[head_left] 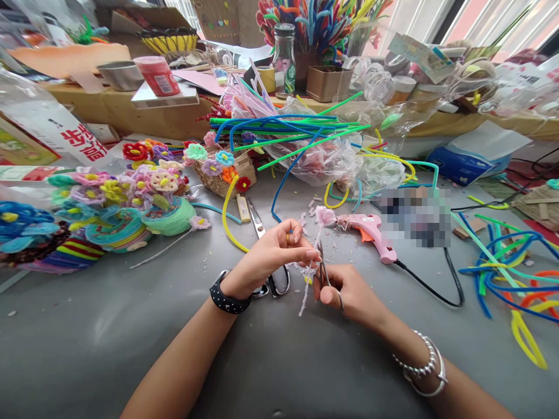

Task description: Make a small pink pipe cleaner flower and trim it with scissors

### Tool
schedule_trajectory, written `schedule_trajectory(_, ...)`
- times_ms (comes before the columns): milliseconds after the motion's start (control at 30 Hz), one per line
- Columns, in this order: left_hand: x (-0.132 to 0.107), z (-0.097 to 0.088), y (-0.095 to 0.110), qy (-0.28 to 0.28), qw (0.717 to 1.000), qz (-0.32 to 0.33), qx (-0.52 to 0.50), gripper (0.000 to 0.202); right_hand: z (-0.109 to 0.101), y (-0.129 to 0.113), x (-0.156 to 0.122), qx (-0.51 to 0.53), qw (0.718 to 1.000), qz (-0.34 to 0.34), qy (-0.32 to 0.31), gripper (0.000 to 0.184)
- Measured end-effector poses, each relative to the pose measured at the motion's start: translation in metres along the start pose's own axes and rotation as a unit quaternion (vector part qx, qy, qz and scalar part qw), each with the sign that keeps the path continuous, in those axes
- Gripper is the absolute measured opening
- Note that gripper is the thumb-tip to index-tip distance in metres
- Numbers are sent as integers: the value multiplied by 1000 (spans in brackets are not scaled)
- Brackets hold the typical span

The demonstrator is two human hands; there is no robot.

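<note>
Between the thumb and fingers of my left hand point(277, 253) is a pale lilac pipe-cleaner flower point(325, 216), its fuzzy head up and its thin stem hanging below. My right hand point(351, 291) grips small scissors point(324, 269), thumb and fingers in the handle loops. Their blades point upward against the pipe cleaner, just right of my left fingertips. Under my left hand lie larger scissors point(255, 220), partly hidden by it. Lilac and yellow bits rest on the table behind the stem. A pink glue gun point(375, 233) lies right of the flower head.
Finished flower pots point(168, 216) and a woven basket point(218, 174) stand at left. Plastic bags point(305, 157) with green and blue pipe cleaners lie at the back. A black cord point(430, 295) loops at right, beside loose coloured pipe cleaners point(502, 273). A blue tissue pack point(467, 157) sits behind.
</note>
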State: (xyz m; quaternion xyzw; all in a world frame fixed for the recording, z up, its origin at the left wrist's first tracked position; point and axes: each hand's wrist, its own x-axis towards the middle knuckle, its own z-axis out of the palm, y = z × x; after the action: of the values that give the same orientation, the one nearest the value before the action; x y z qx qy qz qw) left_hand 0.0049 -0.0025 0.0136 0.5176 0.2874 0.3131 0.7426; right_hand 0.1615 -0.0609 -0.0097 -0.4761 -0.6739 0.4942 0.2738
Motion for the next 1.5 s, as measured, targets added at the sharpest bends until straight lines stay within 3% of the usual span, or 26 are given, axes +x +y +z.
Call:
schedule_trajectory(133,0,1,1,-3,1000,-7,1,31,1,1,0,1,1000,-6,-1,65)
schedule_trajectory(467,-2,0,1,-35,997,-61,32,18,-1,3,1,-30,994,17,106,58)
schedule_trajectory(667,-3,1,2,-24,995,-56,77,13,0,3,1,-29,994,9,106,59)
schedule_trajectory(833,-3,1,1,-35,996,-48,67,11,1,-1,1,29,998,-34,33,63)
schedule_trajectory(967,-4,2,3,-56,995,-59,65,11,3,-2,1,50,997,-51,11,63)
schedule_trajectory(1233,-4,3,6,-64,993,-73,61,11,6,4,1,55,996,-55,48,60)
schedule_trajectory(1500,-4,3,4,-52,994,-62,67,12,10,5,1,36,993,-9,112,57)
